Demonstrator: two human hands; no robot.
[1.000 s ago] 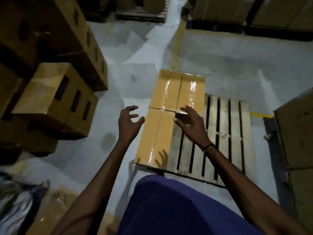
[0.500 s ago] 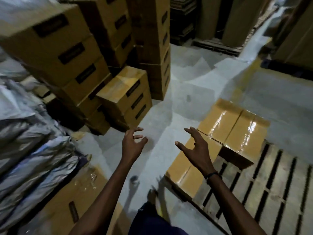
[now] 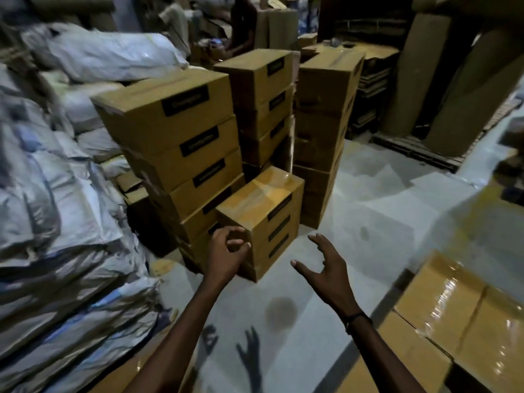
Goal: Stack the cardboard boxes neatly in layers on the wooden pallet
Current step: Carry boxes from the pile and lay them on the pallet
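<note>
Stacks of brown cardboard boxes with black labels fill the middle of the view. A short stack point(image 3: 262, 217) stands nearest me on the floor, with taller stacks point(image 3: 175, 137) behind it. My left hand point(image 3: 225, 252) hovers in front of the short stack's near corner, fingers loosely curled, holding nothing. My right hand point(image 3: 326, 265) is raised to the right of that stack, fingers spread and empty. The tape-shiny placed boxes point(image 3: 453, 310) show at the lower right; the pallet under them is hidden.
Grey-white sacks point(image 3: 56, 222) are piled high along the left. A person point(image 3: 241, 26) sits in the far background. Tall cardboard rolls point(image 3: 459, 80) and a pallet point(image 3: 419, 148) stand at the back right. Bare grey floor point(image 3: 382, 222) lies between the stacks and the placed boxes.
My view has swung left from the pallet to the box stacks. Both empty hands have come closer to the short stack, and the left hand's fingers have curled more.
</note>
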